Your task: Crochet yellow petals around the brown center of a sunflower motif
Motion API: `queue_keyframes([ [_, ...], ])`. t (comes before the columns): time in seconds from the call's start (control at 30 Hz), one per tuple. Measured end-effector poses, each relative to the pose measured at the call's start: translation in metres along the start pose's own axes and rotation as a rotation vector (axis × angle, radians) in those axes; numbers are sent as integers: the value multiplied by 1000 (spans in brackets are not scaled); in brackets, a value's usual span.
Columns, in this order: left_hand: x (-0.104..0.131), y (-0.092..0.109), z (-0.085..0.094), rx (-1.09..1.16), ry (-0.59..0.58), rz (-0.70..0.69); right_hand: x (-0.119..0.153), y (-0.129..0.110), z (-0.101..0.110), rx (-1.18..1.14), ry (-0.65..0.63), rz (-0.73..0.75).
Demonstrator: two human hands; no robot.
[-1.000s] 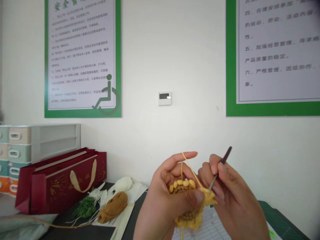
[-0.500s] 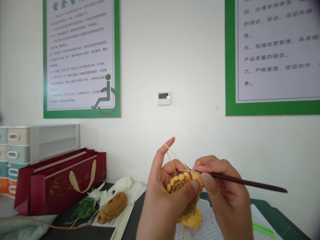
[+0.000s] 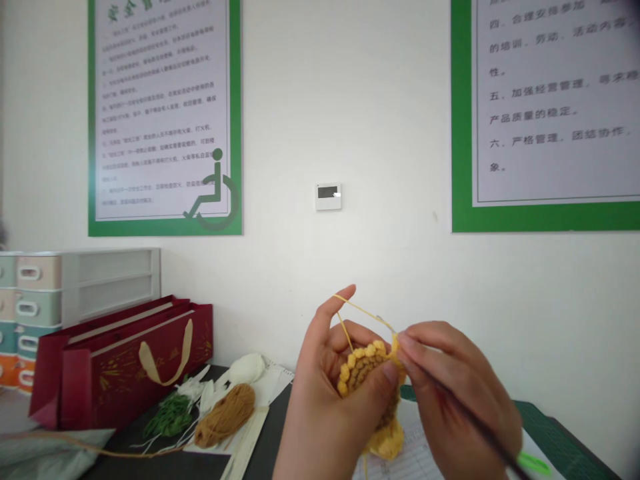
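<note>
A round crocheted piece point(image 3: 367, 368), brown in the middle with a bumpy yellow edge, is pinched in my left hand point(image 3: 333, 400), thumb across its front. Yellow yarn point(image 3: 364, 311) loops over my raised left index finger and runs to the hook's tip. My right hand point(image 3: 453, 387) grips a dark-handled crochet hook point(image 3: 475, 420), its metal tip just above the piece's upper right edge. The handle slants down to the lower right. More yellow crochet hangs below my left thumb.
On the dark table point(image 3: 270, 433) at left lie a brown yarn skein point(image 3: 226, 415), green yarn point(image 3: 170, 415) and white yarn point(image 3: 247, 368). Behind stand red gift bags point(image 3: 135, 367) and drawers point(image 3: 40, 307). A green mat point(image 3: 555, 440) and papers lie right.
The hook has swung from nearly level to a steep slant, its tip rising off the piece. My right hand has turned and shifted slightly right. My left index finger has dipped a little.
</note>
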State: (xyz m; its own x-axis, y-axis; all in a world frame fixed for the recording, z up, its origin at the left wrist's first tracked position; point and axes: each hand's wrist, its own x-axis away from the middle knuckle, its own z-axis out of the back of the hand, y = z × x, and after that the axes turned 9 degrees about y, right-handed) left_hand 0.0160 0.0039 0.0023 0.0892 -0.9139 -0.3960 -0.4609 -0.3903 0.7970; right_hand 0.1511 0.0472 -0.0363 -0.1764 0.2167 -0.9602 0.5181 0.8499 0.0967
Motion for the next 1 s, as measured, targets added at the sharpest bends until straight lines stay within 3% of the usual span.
queue_keyframes([
  [0.07,-1,-1,0,41,-29,52,5,-1,-1,70,123,152],
  [0.13,-3,-3,2,135,-114,180,6,-4,-5,-46,278,121],
  [0.2,-7,-4,5,220,-161,281,5,-9,-10,-213,318,-225],
  [0.3,-10,-4,10,200,-133,265,-1,-11,-14,-535,188,-668],
  [0.37,-10,-2,11,132,-126,211,-4,-9,-13,-665,115,-808],
  [0.43,-9,0,11,99,-146,195,-6,-5,-11,-694,99,-856],
  [0.57,-11,1,11,90,-161,211,-8,5,-3,-664,51,-820],
  [0.8,-17,-3,13,90,-128,187,-11,18,8,-620,-81,-598],
  [1.0,-17,-3,12,91,-98,190,-17,15,19,-437,-154,-393],
])
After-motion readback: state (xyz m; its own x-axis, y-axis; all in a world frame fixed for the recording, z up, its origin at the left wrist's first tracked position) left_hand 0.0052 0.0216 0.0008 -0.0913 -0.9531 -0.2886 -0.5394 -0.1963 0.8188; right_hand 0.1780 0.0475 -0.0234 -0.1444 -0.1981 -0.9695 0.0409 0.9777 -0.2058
